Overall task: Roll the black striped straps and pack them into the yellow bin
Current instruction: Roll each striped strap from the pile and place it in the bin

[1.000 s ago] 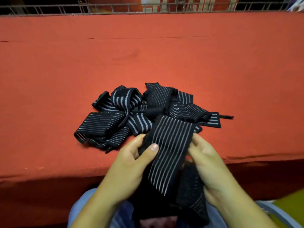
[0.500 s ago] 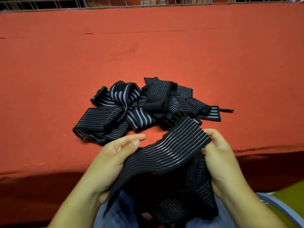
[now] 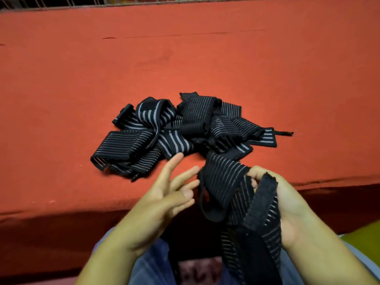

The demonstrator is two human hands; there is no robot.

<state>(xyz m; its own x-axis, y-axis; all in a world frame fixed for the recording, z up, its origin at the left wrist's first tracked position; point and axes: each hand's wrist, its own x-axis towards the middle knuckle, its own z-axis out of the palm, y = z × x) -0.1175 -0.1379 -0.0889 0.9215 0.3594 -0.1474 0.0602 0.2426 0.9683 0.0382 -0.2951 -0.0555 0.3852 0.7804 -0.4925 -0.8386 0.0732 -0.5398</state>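
Observation:
A tangled pile of black striped straps [image 3: 176, 134] lies on the red table [image 3: 185, 58] near its front edge. My right hand [image 3: 287, 204] grips one black striped strap [image 3: 224, 184], which loops up by the fingers and hangs down over my lap. My left hand [image 3: 164, 198] is beside that strap with its fingers spread and straight, holding nothing. A sliver of yellow-green at the lower right edge may be the yellow bin [image 3: 364, 235]; too little of it shows to be sure.
The red table's front edge [image 3: 61, 210] runs just ahead of my hands, with dark shadow below it. A metal wire rail [image 3: 123, 1] runs along the far side. My blue-jeaned legs [image 3: 152, 266] are under the hanging strap.
My left hand has let go of the strap and opened its fingers. The right hand has gathered the strap toward the right, so it now hangs folded from that hand alone.

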